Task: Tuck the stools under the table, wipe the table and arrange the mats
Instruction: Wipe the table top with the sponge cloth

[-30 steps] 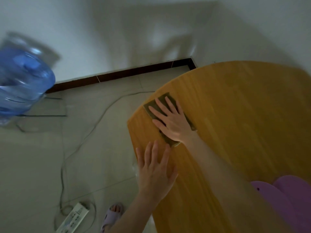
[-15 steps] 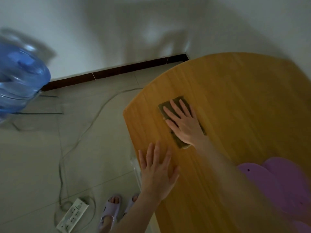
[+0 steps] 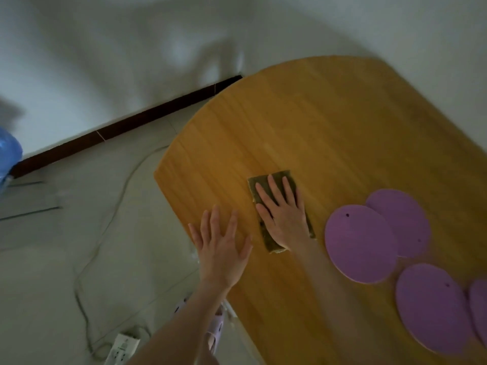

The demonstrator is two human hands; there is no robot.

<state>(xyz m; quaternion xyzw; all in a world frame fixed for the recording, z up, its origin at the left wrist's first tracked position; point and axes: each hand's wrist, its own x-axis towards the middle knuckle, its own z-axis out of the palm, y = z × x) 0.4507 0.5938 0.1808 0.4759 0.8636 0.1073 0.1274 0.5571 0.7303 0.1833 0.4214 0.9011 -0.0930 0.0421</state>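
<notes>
A wooden table (image 3: 329, 133) with a rounded end fills the right of the view. My right hand (image 3: 283, 217) lies flat on an olive-green cloth (image 3: 263, 185), pressing it onto the tabletop. My left hand (image 3: 221, 246) rests flat, fingers spread, on the table's near left edge, holding nothing. Several round purple mats (image 3: 361, 243) lie overlapping on the table to the right of the cloth, one (image 3: 432, 309) nearer me. No stool is visible.
Left of the table is pale tiled floor with a cable (image 3: 113, 206) running to a white power strip (image 3: 121, 349). A blue water bottle (image 3: 8, 156) shows at the left edge. A dark skirting board (image 3: 126, 127) lines the white wall. Slippered feet (image 3: 214, 330) stand below the table edge.
My right hand has slid the cloth from the table's left edge toward the middle, nearer the mats. The view has swung right, bringing more mats into sight. My left hand stays on the edge.
</notes>
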